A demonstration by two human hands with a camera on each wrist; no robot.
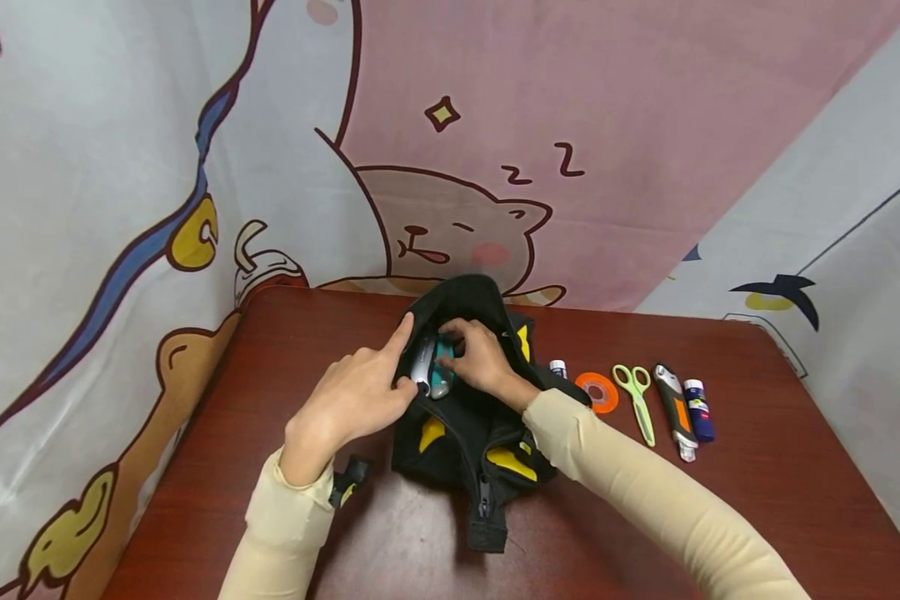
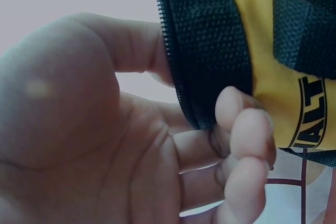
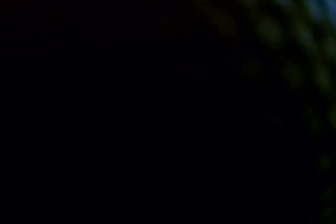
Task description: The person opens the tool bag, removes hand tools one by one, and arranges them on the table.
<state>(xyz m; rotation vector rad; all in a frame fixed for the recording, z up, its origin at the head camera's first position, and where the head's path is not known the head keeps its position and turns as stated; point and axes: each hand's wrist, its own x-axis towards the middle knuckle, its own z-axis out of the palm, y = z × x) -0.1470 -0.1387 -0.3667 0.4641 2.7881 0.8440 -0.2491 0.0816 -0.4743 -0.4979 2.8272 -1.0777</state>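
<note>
A black bag (image 1: 431,460) with yellow patches lies unzipped on the table, its mouth held wide. My left hand (image 1: 356,392) grips the left side of the opening, index finger stretched along it. In the left wrist view, the thumb and curled fingers of that hand lie about the zipped edge (image 2: 205,51), beside a yellow panel. My right hand (image 1: 480,358) reaches into the bag, its thumb and fingers pinching a teal-and-grey tool (image 1: 442,379). Just left of that sits a silver-grey tool (image 1: 423,360). The right wrist view is almost wholly dark.
On the red-brown table (image 1: 615,533), right of the bag, lie an orange tape roll (image 1: 606,393), green scissors (image 1: 640,404), an orange-and-grey utility knife (image 1: 675,410) and a blue glue stick (image 1: 699,410). A white-capped tube (image 1: 558,367) shows behind the right wrist. A black strap (image 1: 356,472) lies left.
</note>
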